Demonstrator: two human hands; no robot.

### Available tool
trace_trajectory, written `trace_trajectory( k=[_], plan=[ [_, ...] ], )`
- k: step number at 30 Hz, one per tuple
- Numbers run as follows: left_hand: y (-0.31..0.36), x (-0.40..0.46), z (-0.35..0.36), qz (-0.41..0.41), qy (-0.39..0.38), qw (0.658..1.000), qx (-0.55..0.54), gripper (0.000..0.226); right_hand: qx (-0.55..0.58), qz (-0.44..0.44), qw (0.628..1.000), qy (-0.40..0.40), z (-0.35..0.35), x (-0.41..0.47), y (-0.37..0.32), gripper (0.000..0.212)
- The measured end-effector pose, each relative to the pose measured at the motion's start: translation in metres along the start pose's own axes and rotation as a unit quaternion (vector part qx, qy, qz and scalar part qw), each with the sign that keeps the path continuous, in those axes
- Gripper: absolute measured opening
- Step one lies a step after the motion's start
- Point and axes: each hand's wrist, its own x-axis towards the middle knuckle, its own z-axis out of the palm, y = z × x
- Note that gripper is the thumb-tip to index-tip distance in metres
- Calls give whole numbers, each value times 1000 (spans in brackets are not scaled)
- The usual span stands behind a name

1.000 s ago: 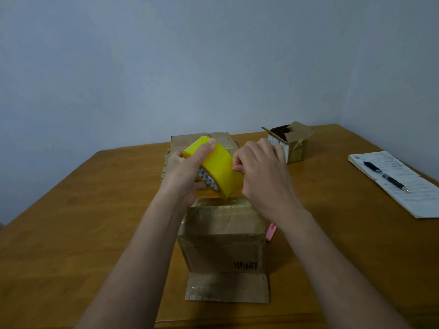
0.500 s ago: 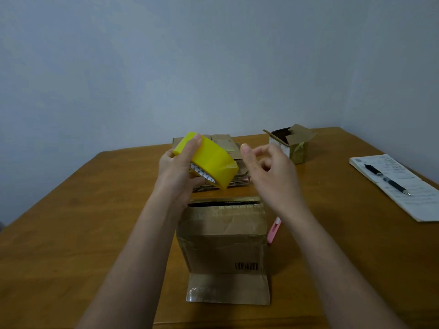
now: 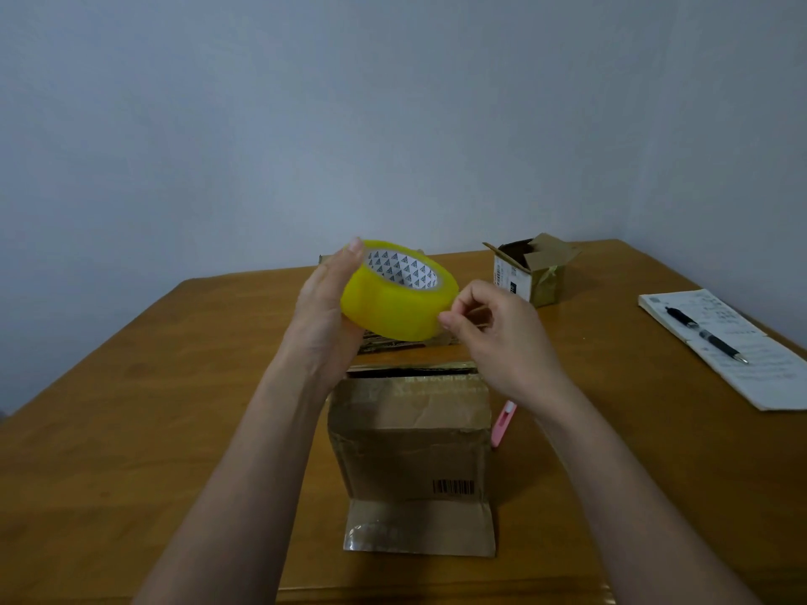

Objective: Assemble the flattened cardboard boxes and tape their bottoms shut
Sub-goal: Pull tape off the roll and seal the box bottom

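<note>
The left hand [image 3: 325,307] cups the yellow tape roll [image 3: 395,299] from its left side, fingers wrapped around the rim and one fingertip over the top edge, holding it raised above the desk [image 3: 131,408]. The roll is tilted so its patterned core faces up and away. It looks light and rigid, but the glossy outer face is likely slick, so gripping across the rim and core seems the safer hold. Directly below, near the front edge, the cardboard box [image 3: 410,434] stands with one flap lying flat toward the viewer; thin, creased board that will probably buckle under pressure, best steadied at its corners. The right hand [image 3: 493,338] is at the roll's right edge, thumb and forefinger pressed together there, apparently picking for the tape's loose end; whether it has caught any film cannot be told. A pink cutter [image 3: 502,423] lies just right of the box.
</note>
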Motion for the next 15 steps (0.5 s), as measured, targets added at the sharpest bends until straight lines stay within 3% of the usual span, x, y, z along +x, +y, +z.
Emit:
trace_trajectory(
  k=[2, 5, 7, 11, 15],
  plan=[
    [4, -2, 0, -45, 18, 997, 60, 76, -18, -19, 999, 28, 3, 0, 4, 17],
    [5, -9, -2, -125, 8, 987, 96, 43, -28, -27, 997, 61, 4, 0, 9, 16],
    [3, -13, -8, -143, -13, 984, 102, 37, -22, -23, 997, 68, 0, -2, 13, 15],
    [8, -18, -23, -78, -66, 991, 81, 60, -15, -26, 996, 78, -5, -6, 16, 17],
    [16, -23, -27, -4, -69, 991, 112, 64, -50, -83, 990, 103, -6, -9, 9, 18]
  ],
)
